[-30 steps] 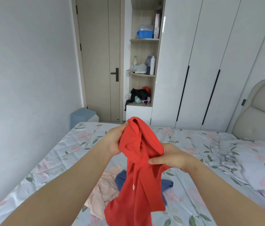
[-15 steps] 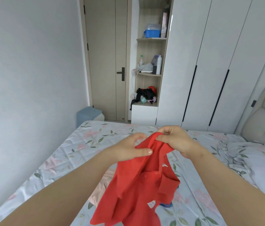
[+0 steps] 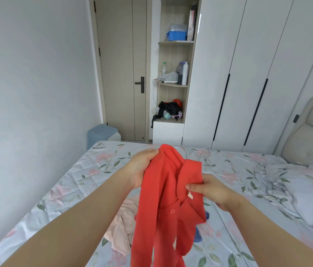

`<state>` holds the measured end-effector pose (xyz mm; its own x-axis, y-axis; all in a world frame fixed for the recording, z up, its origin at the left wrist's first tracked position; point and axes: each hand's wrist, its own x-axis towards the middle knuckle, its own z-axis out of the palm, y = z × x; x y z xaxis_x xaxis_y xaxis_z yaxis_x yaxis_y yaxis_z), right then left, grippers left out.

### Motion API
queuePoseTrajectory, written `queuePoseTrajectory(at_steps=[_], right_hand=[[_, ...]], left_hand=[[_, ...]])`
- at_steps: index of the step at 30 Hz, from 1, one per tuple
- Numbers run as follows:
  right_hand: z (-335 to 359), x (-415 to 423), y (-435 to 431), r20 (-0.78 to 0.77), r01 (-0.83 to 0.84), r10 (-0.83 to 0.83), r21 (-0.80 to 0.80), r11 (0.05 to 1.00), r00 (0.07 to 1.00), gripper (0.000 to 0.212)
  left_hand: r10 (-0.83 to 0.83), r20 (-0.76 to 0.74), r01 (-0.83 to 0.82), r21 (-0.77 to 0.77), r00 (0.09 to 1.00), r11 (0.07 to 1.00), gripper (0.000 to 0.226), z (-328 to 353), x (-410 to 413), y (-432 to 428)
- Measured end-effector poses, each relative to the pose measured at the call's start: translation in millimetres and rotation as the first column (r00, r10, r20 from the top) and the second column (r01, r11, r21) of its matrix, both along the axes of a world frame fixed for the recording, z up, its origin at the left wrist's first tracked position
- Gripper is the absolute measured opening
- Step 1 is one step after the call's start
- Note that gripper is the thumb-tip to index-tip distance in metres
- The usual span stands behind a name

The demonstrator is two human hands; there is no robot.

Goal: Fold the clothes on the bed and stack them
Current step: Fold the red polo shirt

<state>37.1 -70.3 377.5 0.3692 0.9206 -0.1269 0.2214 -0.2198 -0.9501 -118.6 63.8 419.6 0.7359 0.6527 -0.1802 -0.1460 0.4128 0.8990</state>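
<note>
A red collared shirt (image 3: pixel 161 205) hangs in the air above the bed (image 3: pixel 86 182), with buttons and a small label showing. My left hand (image 3: pixel 142 166) grips its upper left edge near the top. My right hand (image 3: pixel 207 189) pinches the collar lower down on the right. Under the shirt a pale pink garment (image 3: pixel 123 226) lies crumpled on the floral sheet. A blue garment (image 3: pixel 200 234) peeks out to the right of the red cloth, mostly hidden behind it.
A pillow and rumpled bedding (image 3: pixel 294 191) lie at the right by the padded headboard (image 3: pixel 311 132). Beyond the bed stand a white wardrobe (image 3: pixel 248 74), open shelves (image 3: pixel 175 85) with bottles and clothes, a door (image 3: pixel 123 70) and a blue bin (image 3: pixel 101 133).
My left hand has risen to the top of the red shirt and closed on it; my right hand has dropped lower and now pinches the collar. The shirt hangs longer.
</note>
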Motion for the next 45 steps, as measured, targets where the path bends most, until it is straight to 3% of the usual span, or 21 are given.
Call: queuePoseTrajectory(at_steps=[4,7,9,11,13,14,16,19,20,22,23,25,28,31,35,38,41,45], right_hand=[[10.7,2.7,6.4,-0.06,0.056,-0.051,0.085,0.995,0.997,0.014],[25.8,-1.4,14.2,0.012,0.03,-0.03,0.048,0.998,0.999,0.024],[31.9,-3.3,18.5,0.021,0.029,-0.029,0.023,0.999,0.999,0.026],[32.8,-3.5,21.9,0.022,0.053,-0.053,0.012,0.999,0.998,0.025],[31.8,-3.8,24.0,0.009,0.088,-0.088,0.017,0.996,0.996,0.021],[31.1,-3.7,24.0,0.001,0.1,-0.1,0.029,0.995,0.995,0.018],[26.4,-2.1,23.2,0.016,0.092,-0.093,0.039,0.995,0.996,0.012],[14.3,3.9,20.6,0.196,0.036,-0.026,-0.047,0.998,0.98,0.003],[10.4,6.1,19.3,0.261,0.024,0.0,-0.09,0.996,0.965,0.006],[2.6,10.3,15.6,0.35,0.02,0.037,-0.158,0.987,0.936,0.01],[-0.5,11.6,13.2,0.382,0.027,0.041,-0.171,0.985,0.923,0.016],[-5.6,12.0,11.8,0.389,0.076,-0.014,-0.146,0.986,0.921,0.022],[-1.8,4.6,21.6,0.366,0.152,-0.122,-0.054,0.987,0.923,0.014],[12.5,-4.1,32.5,0.353,0.179,-0.157,-0.028,0.983,0.922,0.012],[23.0,-2.5,35.3,0.348,0.216,-0.197,-0.014,0.976,0.916,0.012],[21.4,-0.3,32.2,0.375,0.257,-0.233,-0.014,0.966,0.897,0.011],[20.0,6.7,23.8,0.491,0.252,-0.209,-0.021,0.968,0.846,0.011],[12.0,15.2,11.5,0.679,0.281,-0.15,-0.086,0.956,0.718,0.028]], left_hand=[[0.122,-0.259,-0.032,0.326,0.958,0.945,0.024,-6.6,-4.9,0.5],[0.094,-0.267,0.078,0.567,0.959,0.82,0.034,-17.4,-13.2,1.7],[-0.017,-0.289,0.233,0.735,0.957,0.637,0.045,-15.9,-19.9,2.5],[-0.024,-0.431,0.405,0.827,0.902,0.39,0.06,-11.6,-22.3,3.5],[0.048,-0.469,0.454,0.873,0.882,0.181,0.044,-11.6,-21.2,9.3],[0.079,-0.435,0.421,0.894,0.897,0.152,0.027,-12.1,-20.6,12.7],[0.097,-0.321,0.283,0.917,0.942,0.28,0.004,-8.7,-21.4,15.9],[0.169,-0.196,0.075,0.837,0.966,0.542,0.024,-1.7,-17.0,20.0],[0.173,-0.165,0.009,0.747,0.971,0.664,0.026,0.8,-15.4,21.7],[0.162,-0.063,-0.12,0.429,0.985,0.896,0.026,11.4,-15.8,23.6],[0.167,-0.019,-0.153,0.32,0.986,0.935,0.025,17.2,-17.0,25.9],[0.178,-0.086,-0.125,0.429,0.98,0.895,0.021,22.1,-17.6,27.2],[0.091,-0.278,0.132,0.688,0.956,0.713,0.009,9.3,-8.7,11.0],[-0.056,-0.487,0.411,0.665,0.872,0.623,0.033,-27.6,3.5,-2.5],[-0.092,-0.537,0.479,0.646,0.838,0.595,0.046,-59.0,16.1,-19.0],[0.098,-0.515,0.381,0.737,0.851,0.558,0.036,-62.7,27.2,-26.9],[0.339,-0.557,0.407,0.81,0.758,0.422,0.026,-62.1,25.6,-14.2],[0.402,-0.567,0.411,0.814,0.719,0.412,0.025,-55.0,11.9,8.2]])
